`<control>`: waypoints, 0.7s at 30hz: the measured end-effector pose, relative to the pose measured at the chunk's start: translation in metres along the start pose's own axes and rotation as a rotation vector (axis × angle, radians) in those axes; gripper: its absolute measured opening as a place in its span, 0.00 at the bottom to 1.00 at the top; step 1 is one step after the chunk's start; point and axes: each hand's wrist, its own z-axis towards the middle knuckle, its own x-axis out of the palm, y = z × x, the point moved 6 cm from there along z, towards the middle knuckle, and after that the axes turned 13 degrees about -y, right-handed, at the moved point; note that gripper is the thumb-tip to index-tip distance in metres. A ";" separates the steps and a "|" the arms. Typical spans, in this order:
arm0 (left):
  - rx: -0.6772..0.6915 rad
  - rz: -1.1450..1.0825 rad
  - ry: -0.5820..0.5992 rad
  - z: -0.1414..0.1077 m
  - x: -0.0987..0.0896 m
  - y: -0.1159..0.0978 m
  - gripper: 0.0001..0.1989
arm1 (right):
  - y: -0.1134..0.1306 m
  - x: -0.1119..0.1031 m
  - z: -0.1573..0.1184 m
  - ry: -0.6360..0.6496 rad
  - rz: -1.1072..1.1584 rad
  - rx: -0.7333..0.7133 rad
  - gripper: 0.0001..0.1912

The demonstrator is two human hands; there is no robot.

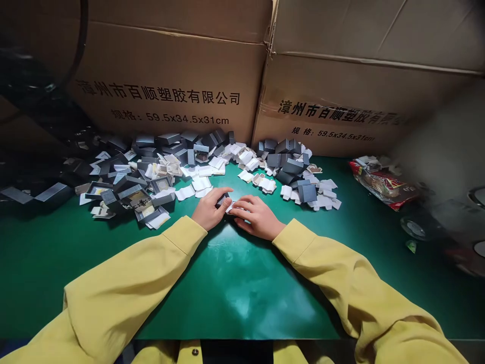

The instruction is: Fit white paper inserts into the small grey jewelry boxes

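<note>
Both hands meet over the middle of the green counter (pixel 242 293), and between them sits a small dark box (pixel 222 200), half hidden! The left hand (pixel 210 210) has it pinched, thumb on the near side, fingers reaching over the far edge, a grip that seems meant to steady it. In comes the right hand (pixel 256 217) from the other side, fingers bent and slightly parted at a white piece (pixel 232 205) against the box; whether they pinch or merely press it, I cannot tell. Beyond the hands, loose dark boxes (pixel 307 191) and folded white pieces (pixel 185 192) lie heaped left and right, probably there for easy reach. Big cartons (pixel 170 65) stand behind like a wall, perhaps keeping the heaps from sliding away. A red packet (pixel 382 187) lies far right, well apart from the hands.
</note>
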 end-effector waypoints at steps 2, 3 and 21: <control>0.010 -0.007 0.002 0.001 0.000 0.001 0.16 | 0.001 0.000 0.001 0.019 -0.027 -0.014 0.12; 0.017 -0.010 0.003 0.001 0.001 0.001 0.16 | 0.001 0.001 0.001 0.030 -0.040 -0.023 0.12; 0.091 -0.042 0.043 0.000 0.001 0.004 0.23 | 0.004 0.002 0.001 0.026 -0.015 0.001 0.12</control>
